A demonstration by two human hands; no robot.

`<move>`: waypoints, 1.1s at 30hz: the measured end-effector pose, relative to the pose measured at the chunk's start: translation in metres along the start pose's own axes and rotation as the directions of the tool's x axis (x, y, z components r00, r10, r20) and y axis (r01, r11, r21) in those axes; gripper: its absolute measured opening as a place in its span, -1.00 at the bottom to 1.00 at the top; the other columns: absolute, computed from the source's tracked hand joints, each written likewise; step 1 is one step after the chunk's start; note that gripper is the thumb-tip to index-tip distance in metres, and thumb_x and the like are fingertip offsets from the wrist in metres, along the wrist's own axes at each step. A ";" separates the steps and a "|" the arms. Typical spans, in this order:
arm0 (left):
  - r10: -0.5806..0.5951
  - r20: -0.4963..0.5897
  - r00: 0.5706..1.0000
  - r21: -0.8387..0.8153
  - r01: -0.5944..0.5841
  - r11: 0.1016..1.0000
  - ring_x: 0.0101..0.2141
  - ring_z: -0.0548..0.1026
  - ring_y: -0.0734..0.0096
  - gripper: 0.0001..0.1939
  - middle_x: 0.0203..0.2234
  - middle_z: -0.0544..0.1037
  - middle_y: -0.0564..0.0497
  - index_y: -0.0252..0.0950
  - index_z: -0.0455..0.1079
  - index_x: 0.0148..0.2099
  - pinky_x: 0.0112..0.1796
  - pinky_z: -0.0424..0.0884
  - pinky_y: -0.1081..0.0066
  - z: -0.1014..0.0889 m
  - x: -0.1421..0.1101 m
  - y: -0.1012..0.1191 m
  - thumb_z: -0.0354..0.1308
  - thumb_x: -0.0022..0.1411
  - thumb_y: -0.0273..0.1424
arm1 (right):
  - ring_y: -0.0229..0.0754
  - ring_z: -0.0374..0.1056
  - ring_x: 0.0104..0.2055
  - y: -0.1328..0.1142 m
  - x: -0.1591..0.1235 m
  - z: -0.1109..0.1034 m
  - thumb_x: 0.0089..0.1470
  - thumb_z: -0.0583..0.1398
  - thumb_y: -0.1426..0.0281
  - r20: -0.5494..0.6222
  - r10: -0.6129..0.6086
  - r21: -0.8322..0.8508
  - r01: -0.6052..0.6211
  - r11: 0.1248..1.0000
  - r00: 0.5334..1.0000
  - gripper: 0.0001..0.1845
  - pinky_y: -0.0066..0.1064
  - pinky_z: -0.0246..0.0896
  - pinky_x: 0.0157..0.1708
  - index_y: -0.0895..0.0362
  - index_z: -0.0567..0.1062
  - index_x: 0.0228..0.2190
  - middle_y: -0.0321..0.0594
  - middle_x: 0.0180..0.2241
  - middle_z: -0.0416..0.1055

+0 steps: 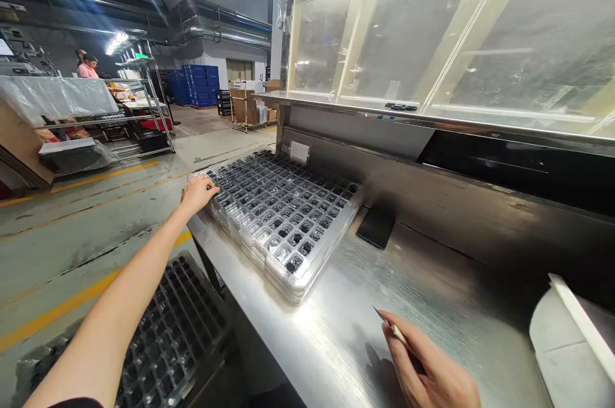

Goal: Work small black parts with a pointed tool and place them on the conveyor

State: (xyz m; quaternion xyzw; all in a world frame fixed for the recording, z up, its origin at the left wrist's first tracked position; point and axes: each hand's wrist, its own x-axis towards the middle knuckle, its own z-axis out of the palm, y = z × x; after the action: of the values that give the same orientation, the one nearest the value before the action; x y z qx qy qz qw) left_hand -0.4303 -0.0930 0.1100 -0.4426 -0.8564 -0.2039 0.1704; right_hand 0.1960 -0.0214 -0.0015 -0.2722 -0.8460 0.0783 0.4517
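Observation:
A stack of clear plastic trays [307, 277] lies on the steel bench, its many pockets holding small black parts [306, 226]. Several pockets near the front left edge look bare. My left hand [196, 193] reaches to the far left edge of the top tray, fingers closed in a pinch with a small black part [209, 187] at the tips. Low on the right, my right hand [427, 366] is closed around a slim craft knife [396, 332] with a pale handle; its dark pointed tip is aimed up and left, above the bench top.
A black phone [376, 227] lies beside the trays. At right stands a white bin [571, 337]. A steel shelf [336, 100] with a small black item [401, 106] runs above the bench. Another filled tray [168, 331] sits lower left. People [88, 67] are in the far background.

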 end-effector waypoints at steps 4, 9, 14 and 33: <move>0.009 -0.010 1.000 -0.023 -0.009 1.000 0.04 0.51 -0.08 -0.71 -0.09 0.62 -0.17 -0.20 0.54 -0.35 0.10 0.50 0.05 0.001 0.000 0.002 0.24 0.35 -0.14 | -0.15 0.66 -0.29 -0.001 -0.002 0.003 0.49 0.21 0.20 0.016 0.034 0.018 -0.035 0.999 0.999 -0.66 -0.52 0.51 -0.29 0.14 0.68 0.02 -0.12 -0.14 0.71; 0.064 -0.012 0.998 -0.075 -0.064 0.995 0.11 0.51 -0.05 -0.68 0.00 0.67 -0.13 -0.18 0.58 -0.33 0.20 0.45 0.04 0.002 -0.002 0.003 0.15 0.41 -0.15 | -0.13 0.65 -0.25 -0.005 -0.004 0.006 0.51 0.16 0.14 -0.014 0.120 0.012 -0.120 0.993 0.993 -0.62 -0.45 0.50 -0.25 0.11 0.68 0.01 -0.13 -0.13 0.70; 0.102 0.003 0.995 -0.119 -0.101 0.988 0.13 0.54 0.00 -0.69 0.07 0.68 -0.07 -0.15 0.62 -0.30 0.26 0.41 0.05 0.000 -0.005 -0.001 0.14 0.40 -0.17 | -0.14 0.63 -0.29 -0.010 -0.003 0.006 0.50 0.18 0.14 -0.003 0.119 0.036 -0.119 0.992 0.993 -0.62 -0.46 0.49 -0.30 0.11 0.68 0.00 -0.12 -0.15 0.70; 0.025 -0.014 1.000 -0.126 -0.027 0.992 0.12 0.46 -0.07 -0.74 -0.04 0.60 -0.16 -0.18 0.53 -0.32 0.26 0.38 -0.02 0.013 0.004 0.001 0.23 0.30 -0.12 | -0.16 0.66 -0.32 0.001 -0.002 0.003 0.50 0.17 0.12 0.030 0.064 0.002 -0.064 0.998 0.997 -0.61 -0.53 0.53 -0.29 0.10 0.69 0.00 -0.14 -0.19 0.72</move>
State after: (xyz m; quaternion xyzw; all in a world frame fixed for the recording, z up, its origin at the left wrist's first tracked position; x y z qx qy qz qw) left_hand -0.4337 -0.0828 0.1007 -0.4623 -0.8350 -0.2579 0.1500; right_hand 0.1943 -0.0209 -0.0051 -0.2974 -0.8435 0.0979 0.4365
